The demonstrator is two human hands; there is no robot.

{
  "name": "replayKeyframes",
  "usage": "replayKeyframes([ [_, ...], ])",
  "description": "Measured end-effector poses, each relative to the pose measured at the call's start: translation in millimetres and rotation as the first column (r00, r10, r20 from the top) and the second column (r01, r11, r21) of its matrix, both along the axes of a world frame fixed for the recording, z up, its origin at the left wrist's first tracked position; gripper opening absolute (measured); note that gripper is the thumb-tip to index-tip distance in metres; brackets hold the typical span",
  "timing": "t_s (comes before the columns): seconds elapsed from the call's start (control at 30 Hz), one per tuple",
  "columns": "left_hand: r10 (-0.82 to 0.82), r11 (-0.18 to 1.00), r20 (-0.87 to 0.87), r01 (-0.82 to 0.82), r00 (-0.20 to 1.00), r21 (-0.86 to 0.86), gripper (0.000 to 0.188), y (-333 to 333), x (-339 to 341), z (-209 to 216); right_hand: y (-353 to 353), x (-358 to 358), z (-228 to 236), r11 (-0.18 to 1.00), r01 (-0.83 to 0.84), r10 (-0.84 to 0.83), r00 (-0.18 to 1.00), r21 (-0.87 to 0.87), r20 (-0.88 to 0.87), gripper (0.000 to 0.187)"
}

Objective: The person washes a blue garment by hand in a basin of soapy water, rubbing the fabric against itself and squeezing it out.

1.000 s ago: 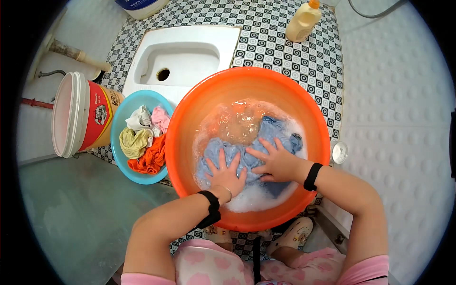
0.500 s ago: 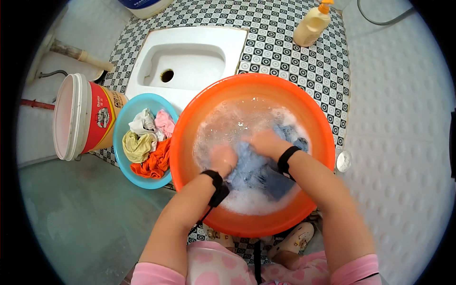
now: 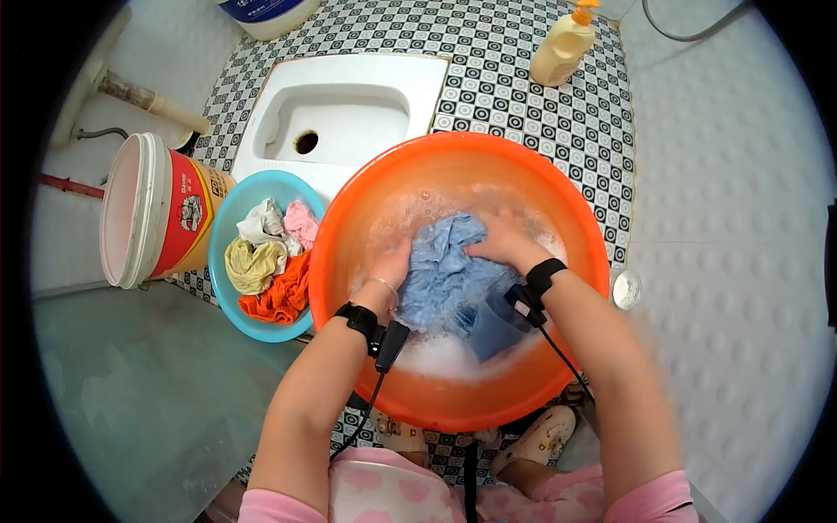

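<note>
A light-blue cloth garment lies bunched in foamy water inside a large orange basin. A darker blue part of it spreads toward the basin's near right side. My left hand is against the garment's left edge, its fingers partly hidden by water and cloth. At the upper right of the bundle, my right hand grips the fabric with its thumb on top. Both wrists wear black straps with small devices and cables.
Left of the orange basin stands a light-blue basin holding several small clothes. Beside it a bucket leans tilted. A squat toilet lies beyond. A pump bottle stands at the far right, and a small round container sits by the wall.
The garment has come up higher out of the water and bunched between my hands. My left hand moved slightly left and up; my right hand rose a little and shows more clearly.
</note>
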State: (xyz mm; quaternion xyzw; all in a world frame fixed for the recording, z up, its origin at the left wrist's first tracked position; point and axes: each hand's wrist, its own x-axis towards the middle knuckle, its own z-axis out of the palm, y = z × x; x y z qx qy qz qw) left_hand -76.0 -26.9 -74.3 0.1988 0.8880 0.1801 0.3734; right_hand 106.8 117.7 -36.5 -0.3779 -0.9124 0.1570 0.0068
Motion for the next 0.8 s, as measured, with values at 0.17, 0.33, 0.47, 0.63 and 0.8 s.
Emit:
replayKeyframes([
  [0.17, -0.102, 0.946, 0.397, -0.034, 0.912, 0.321, 0.052, 21.2, 24.8, 95.3, 4.6, 10.7, 17.6, 0.874, -0.312, 0.147, 0.9, -0.372, -0.411, 0.057],
  [0.33, -0.444, 0.895, 0.157, 0.429, 0.882, 0.123, 0.056, -4.7, 31.1, 89.2, -18.1, 32.8, 95.5, 0.688, -0.299, 0.342, 0.937, -0.661, -0.068, 0.07],
  [0.47, -0.623, 0.78, -0.19, 0.586, 0.759, -0.219, 0.077, -21.2, 94.8, 122.8, -68.5, 60.0, 61.3, 0.899, -0.413, 0.421, 0.906, -0.147, 0.03, 0.078],
  [0.63, -0.648, 0.71, 0.055, 0.628, 0.76, -0.317, 0.089, -44.1, 102.1, 95.6, -83.0, 58.9, 38.5, 0.823, -0.523, 0.565, 0.793, -0.222, 0.227, 0.073],
  [0.8, -0.681, 0.723, -0.086, 0.65, 0.727, -0.234, 0.083, -57.4, 89.0, 16.5, -71.3, 38.0, 7.9, 0.823, -0.559, 0.568, 0.801, -0.103, 0.19, 0.065],
])
